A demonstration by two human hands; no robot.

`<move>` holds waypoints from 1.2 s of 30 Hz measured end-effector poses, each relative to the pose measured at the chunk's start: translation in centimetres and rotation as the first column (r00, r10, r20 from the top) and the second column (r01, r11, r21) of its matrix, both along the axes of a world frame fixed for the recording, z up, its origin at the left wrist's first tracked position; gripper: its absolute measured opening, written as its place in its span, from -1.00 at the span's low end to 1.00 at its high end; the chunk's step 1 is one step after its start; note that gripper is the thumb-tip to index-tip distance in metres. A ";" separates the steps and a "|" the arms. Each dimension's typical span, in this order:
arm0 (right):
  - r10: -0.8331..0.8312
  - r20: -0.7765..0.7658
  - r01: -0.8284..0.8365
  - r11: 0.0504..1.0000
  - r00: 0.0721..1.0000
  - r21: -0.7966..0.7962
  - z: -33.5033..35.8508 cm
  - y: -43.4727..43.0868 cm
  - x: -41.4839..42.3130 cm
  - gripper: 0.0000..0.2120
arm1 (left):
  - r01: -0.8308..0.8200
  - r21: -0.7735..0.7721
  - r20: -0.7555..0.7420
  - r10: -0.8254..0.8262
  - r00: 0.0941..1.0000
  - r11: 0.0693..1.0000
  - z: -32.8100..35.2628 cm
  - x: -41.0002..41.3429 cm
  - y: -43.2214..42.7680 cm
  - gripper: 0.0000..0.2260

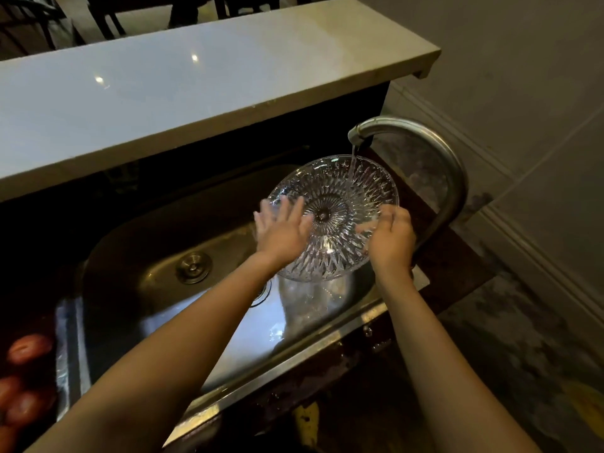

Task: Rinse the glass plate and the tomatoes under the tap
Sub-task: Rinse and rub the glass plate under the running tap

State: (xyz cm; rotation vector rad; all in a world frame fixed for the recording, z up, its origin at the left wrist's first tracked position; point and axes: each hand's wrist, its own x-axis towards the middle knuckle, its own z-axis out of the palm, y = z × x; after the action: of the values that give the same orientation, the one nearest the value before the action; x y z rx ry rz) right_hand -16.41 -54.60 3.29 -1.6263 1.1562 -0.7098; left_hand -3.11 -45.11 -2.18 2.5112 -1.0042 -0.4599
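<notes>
Plate is getting rinsed under tap: right hand gripping its rim, left hand rubbing flat-fingered. Tomatoes (far left of tap) are waiting, likely unrinsed.

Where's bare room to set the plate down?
Free: long white ledge behind the steel sink; basin floor around the round drain plug. Crowded: counter left of the sink, with red tomatoes; under the curved metal tap, the patterned glass plate, left hand, right hand.

I see a home kitchen: a stainless steel sink lies beneath the fingers, and a curved tap runs water just beyond them. A pale counter ledge stretches farther back, tomatoes lying well to their left.
</notes>
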 end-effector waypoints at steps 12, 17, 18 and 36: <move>-0.082 0.066 0.083 0.996 0.994 -0.012 1.1 -0.2 0.1 -0.67 | 0.428 -0.200 0.228 -0.383 0.895 0.882 3.9 0.7 -7.3 -0.52; -0.131 0.099 0.136 0.990 0.986 -0.039 1.0 0.4 -0.3 -0.65 | 0.364 -0.171 0.236 -0.321 0.917 0.916 2.2 4.1 -5.1 -0.52; -0.144 0.101 0.150 0.987 0.984 -0.056 1.0 0.3 -0.4 -0.66 | 0.334 -0.141 0.237 -0.295 0.925 0.932 1.5 4.4 -4.1 -0.51; -0.227 0.249 0.213 0.974 0.942 0.081 1.0 0.4 0.8 -0.57 | 0.488 -0.135 0.195 -0.460 0.866 0.862 3.8 -3.5 -2.0 -0.52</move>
State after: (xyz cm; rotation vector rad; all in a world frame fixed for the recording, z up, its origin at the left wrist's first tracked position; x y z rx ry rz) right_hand -15.64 -54.23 4.30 -1.3264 1.1657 -0.9943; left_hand -6.60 -47.13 1.67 2.1483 -1.6647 -0.2904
